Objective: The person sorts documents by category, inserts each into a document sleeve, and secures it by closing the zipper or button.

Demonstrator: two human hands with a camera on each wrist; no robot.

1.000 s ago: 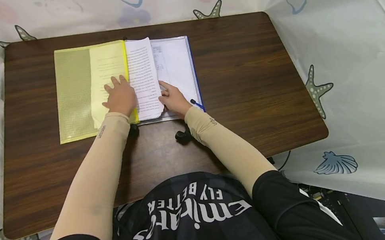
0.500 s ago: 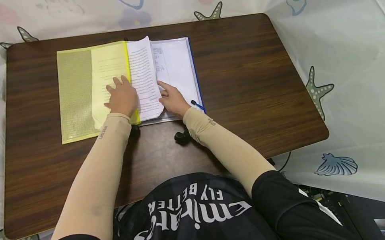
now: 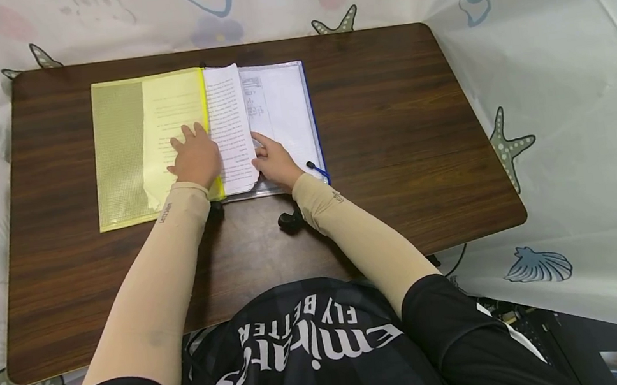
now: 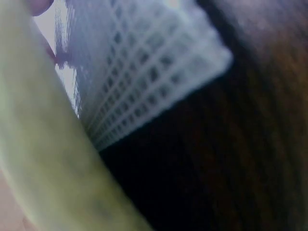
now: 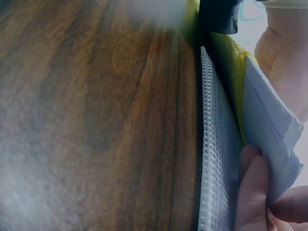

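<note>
While the left hand (image 3: 196, 158) lies flat, fingers spread, on the yellow mesh plastic document folder (image 3: 124, 152) at upper left of the dark wood-grain desk (image 3: 395, 143), the right hand (image 3: 276, 161) pinches the lower edge of the stack of printed white paper sheets (image 3: 231, 128), lifted from the clear blue-edged mesh zip pouch (image 3: 286, 108) at upper centre. The hands are apart, sheets between them.

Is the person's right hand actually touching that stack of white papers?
Touching. The right wrist view shows the right hand's fingertips pinching the corner of the white papers.
</note>
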